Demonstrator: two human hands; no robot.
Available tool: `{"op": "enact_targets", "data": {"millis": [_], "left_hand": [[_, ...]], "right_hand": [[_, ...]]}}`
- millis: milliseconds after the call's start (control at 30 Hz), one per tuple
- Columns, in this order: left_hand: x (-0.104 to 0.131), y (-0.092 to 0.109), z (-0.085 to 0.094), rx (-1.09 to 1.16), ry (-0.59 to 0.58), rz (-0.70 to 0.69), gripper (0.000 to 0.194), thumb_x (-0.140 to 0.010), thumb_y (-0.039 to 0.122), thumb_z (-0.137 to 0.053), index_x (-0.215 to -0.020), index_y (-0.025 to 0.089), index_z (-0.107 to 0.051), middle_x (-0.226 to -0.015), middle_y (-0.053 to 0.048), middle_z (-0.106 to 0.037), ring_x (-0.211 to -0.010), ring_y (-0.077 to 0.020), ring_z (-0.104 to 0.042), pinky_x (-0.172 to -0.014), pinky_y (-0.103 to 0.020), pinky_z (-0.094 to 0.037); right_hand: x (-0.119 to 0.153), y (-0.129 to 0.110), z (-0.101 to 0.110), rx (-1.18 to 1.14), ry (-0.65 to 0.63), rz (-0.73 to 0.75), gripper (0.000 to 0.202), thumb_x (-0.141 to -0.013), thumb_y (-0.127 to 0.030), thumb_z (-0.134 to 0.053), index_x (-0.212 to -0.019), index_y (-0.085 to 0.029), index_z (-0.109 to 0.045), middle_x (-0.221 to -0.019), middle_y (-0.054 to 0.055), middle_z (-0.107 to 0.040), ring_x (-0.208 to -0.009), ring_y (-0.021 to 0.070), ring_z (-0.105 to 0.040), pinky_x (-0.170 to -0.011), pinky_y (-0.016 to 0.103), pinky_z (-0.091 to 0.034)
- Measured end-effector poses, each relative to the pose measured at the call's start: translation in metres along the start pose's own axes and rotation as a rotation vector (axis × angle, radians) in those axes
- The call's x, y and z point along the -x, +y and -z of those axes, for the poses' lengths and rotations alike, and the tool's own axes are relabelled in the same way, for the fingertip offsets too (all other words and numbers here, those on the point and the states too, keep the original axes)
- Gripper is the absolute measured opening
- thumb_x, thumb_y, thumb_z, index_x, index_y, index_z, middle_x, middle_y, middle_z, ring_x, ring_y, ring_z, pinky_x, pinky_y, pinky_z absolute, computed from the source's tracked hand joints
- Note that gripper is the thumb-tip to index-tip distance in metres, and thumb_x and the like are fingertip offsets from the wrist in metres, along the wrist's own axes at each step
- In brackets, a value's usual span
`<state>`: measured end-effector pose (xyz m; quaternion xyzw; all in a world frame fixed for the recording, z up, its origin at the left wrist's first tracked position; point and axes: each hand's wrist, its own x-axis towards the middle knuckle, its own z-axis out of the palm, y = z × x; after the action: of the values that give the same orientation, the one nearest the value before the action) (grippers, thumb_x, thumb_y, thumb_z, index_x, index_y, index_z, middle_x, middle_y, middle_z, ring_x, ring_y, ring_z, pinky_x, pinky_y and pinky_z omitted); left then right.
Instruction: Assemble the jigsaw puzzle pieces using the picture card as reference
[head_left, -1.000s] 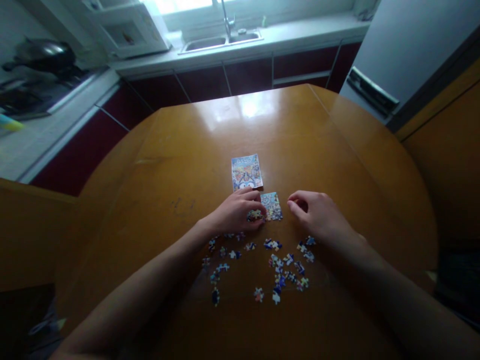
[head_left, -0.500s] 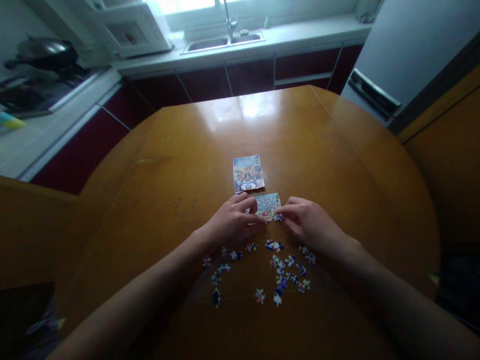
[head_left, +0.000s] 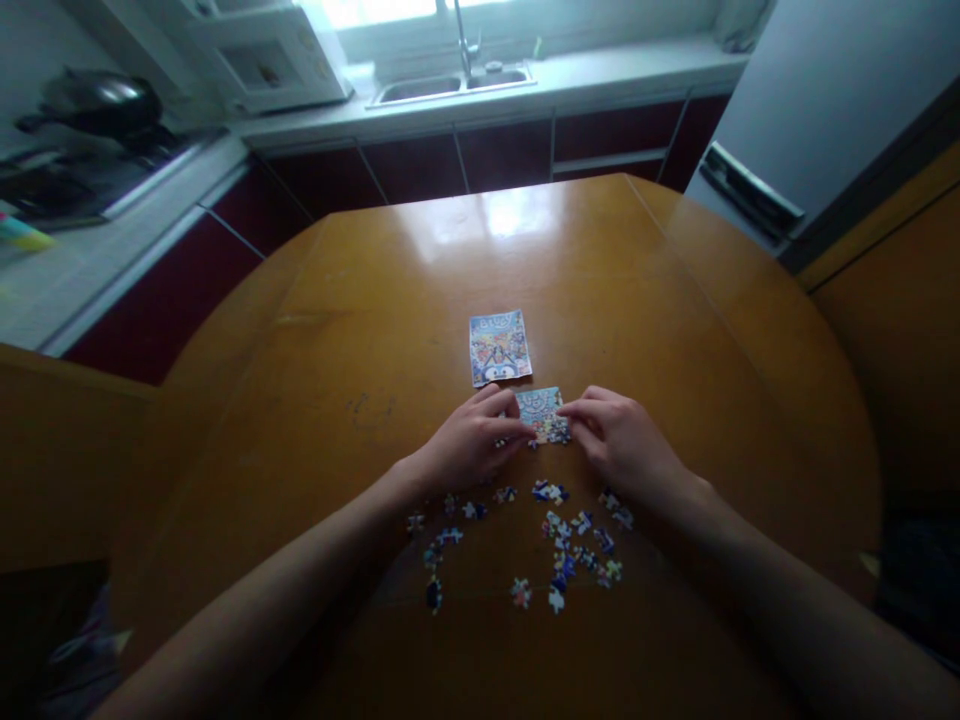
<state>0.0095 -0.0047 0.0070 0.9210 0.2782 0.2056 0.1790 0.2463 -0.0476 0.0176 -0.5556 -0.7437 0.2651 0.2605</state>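
A partly assembled jigsaw puzzle (head_left: 538, 402) with a pale blue top lies on the table in front of me. My left hand (head_left: 484, 432) covers its left side, with curled fingers and the thumb and fingertip at its lower edge. At the right edge, my right hand (head_left: 611, 430) pinches the puzzle between bent fingers and thumb. A small piece (head_left: 533, 444) shows under the left fingertips. Nearer to me, loose puzzle pieces (head_left: 564, 565) are scattered in groups, with another cluster (head_left: 433, 555) on the left. Just beyond the puzzle lies a printed picture sheet (head_left: 500, 350).
Everything rests on a large brown wooden table (head_left: 360, 320) with rounded ends. Behind it runs a counter with a sink (head_left: 420, 90) and a white microwave (head_left: 270, 65). A dark wok (head_left: 105, 105) stands on the left stove; a grey fridge (head_left: 817, 110) is at right.
My right fingertips have shifted slightly up along the puzzle's right edge. The left hand stays nearly in place. The whole view has moved a little.
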Motion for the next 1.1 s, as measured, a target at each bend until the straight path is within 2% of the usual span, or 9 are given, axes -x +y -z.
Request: {"op": "enact_targets", "data": {"millis": [67, 133, 333, 533, 633, 767, 900, 1000, 1100], "left_hand": [[-0.001, 0.0, 0.005, 0.058, 0.122, 0.071, 0.016, -0.096, 0.024, -0.057, -0.096, 0.023, -0.073, -0.085, -0.004, -0.056, -0.086, -0.0175, -0.051, -0.076, -0.031, -0.046], [0.0, 0.0, 0.011, 0.048, 0.181, 0.109, 0.014, -0.095, 0.025, -0.058, -0.095, 0.023, -0.073, -0.084, -0.004, -0.055, -0.085, -0.0178, -0.05, -0.075, -0.031, -0.045], [0.002, 0.004, 0.008, -0.098, 0.013, 0.019, 0.014, -0.093, 0.024, -0.061, -0.096, 0.027, -0.074, -0.091, -0.004, -0.057, -0.087, -0.0188, -0.049, -0.078, -0.033, -0.045], [0.0, 0.004, -0.002, -0.191, -0.024, -0.027, 0.013, -0.093, 0.026, -0.061, -0.092, 0.028, -0.074, -0.093, -0.004, -0.056, -0.087, -0.0188, -0.048, -0.079, -0.035, -0.045], [0.005, 0.007, 0.005, -0.182, 0.066, -0.01, 0.012, -0.092, 0.023, -0.062, -0.095, 0.027, -0.073, -0.092, -0.004, -0.056, -0.085, -0.018, -0.048, -0.075, -0.032, -0.045], [0.023, 0.018, 0.026, -0.211, 0.294, 0.109, 0.011, -0.09, 0.019, -0.065, -0.097, 0.025, -0.073, -0.083, -0.003, -0.053, -0.08, -0.0171, -0.046, -0.068, -0.03, -0.041], [0.047, 0.031, 0.042, -0.19, 0.381, 0.224, 0.009, -0.09, 0.018, -0.066, -0.094, 0.022, -0.073, -0.08, -0.002, -0.053, -0.078, -0.0164, -0.048, -0.069, -0.031, -0.04], [0.064, 0.033, 0.045, -0.154, 0.434, 0.346, 0.008, -0.09, 0.02, -0.066, -0.093, 0.021, -0.073, -0.082, -0.002, -0.054, -0.078, -0.0159, -0.05, -0.07, -0.031, -0.041], [0.077, 0.029, 0.038, -0.093, 0.497, 0.457, 0.009, -0.091, 0.021, -0.065, -0.091, 0.02, -0.073, -0.082, -0.002, -0.055, -0.078, -0.0154, -0.052, -0.069, -0.03, -0.042]], "right_hand": [[-0.001, 0.001, 0.002, -0.024, 0.056, -0.009, 0.021, -0.091, -0.018, -0.056, -0.098, -0.02, -0.076, -0.088, 0.005, -0.067, -0.075, 0.0167, -0.059, -0.069, 0.03, -0.047], [-0.003, 0.002, 0.004, -0.04, 0.107, -0.016, 0.021, -0.09, -0.018, -0.056, -0.097, -0.02, -0.075, -0.087, 0.005, -0.068, -0.074, 0.0165, -0.059, -0.067, 0.03, -0.045], [-0.005, 0.006, 0.008, -0.065, 0.16, -0.023, 0.022, -0.088, -0.017, -0.055, -0.097, -0.019, -0.075, -0.085, 0.005, -0.067, -0.072, 0.016, -0.057, -0.063, 0.029, -0.043], [-0.006, 0.006, 0.008, -0.073, 0.161, -0.011, 0.021, -0.087, -0.016, -0.055, -0.094, -0.019, -0.074, -0.083, 0.004, -0.066, -0.072, 0.0162, -0.057, -0.065, 0.029, -0.043], [-0.006, 0.006, 0.01, -0.077, 0.171, -0.002, 0.022, -0.086, -0.016, -0.054, -0.093, -0.02, -0.074, -0.083, 0.004, -0.067, -0.072, 0.0164, -0.058, -0.065, 0.03, -0.043], [-0.008, 0.01, 0.015, -0.078, 0.202, -0.007, 0.022, -0.087, -0.017, -0.054, -0.094, -0.02, -0.075, -0.084, 0.005, -0.069, -0.071, 0.0164, -0.058, -0.064, 0.03, -0.044], [-0.01, 0.015, 0.018, -0.072, 0.235, -0.016, 0.022, -0.086, -0.016, -0.054, -0.093, -0.019, -0.075, -0.085, 0.005, -0.07, -0.071, 0.0165, -0.059, -0.065, 0.031, -0.044], [-0.01, 0.019, 0.019, -0.068, 0.249, -0.025, 0.022, -0.085, -0.016, -0.054, -0.093, -0.018, -0.075, -0.086, 0.005, -0.071, -0.072, 0.0165, -0.06, -0.065, 0.03, -0.044], [-0.012, 0.023, 0.019, -0.061, 0.255, -0.047, 0.022, -0.085, -0.017, -0.055, -0.093, -0.018, -0.075, -0.088, 0.006, -0.072, -0.073, 0.0167, -0.061, -0.067, 0.03, -0.045]]}}
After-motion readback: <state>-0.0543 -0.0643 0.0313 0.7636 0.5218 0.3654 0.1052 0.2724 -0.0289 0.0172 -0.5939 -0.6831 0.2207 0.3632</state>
